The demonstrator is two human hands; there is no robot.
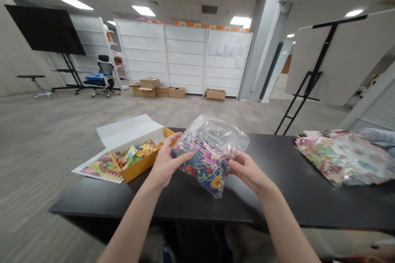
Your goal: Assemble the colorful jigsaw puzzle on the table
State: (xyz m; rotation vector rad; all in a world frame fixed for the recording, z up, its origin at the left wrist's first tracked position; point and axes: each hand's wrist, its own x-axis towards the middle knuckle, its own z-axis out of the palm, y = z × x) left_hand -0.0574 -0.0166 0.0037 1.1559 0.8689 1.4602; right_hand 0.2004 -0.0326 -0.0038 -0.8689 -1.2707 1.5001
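Note:
A clear plastic bag (206,154) full of colourful jigsaw puzzle pieces is held up above the dark table (265,160). My left hand (166,160) grips its left side, thumb lying across the front. On the right, my right hand (247,168) pinches the bag's edge between thumb and fingers. The pieces sag into the lower part, and the upper plastic is crumpled. Just left of my left hand stands an open yellow box (138,168) with a white lid folded back, holding loose puzzle pieces (140,152). A printed picture sheet (101,167) lies partly beneath the box.
Another clear plastic package (348,158) with floral-coloured contents lies at the table's right end, beside grey-white fabric (379,136). A whiteboard stand (311,78) rises behind the table. Cardboard boxes (154,88) sit by white shelving, with an office chair (103,76) to their left.

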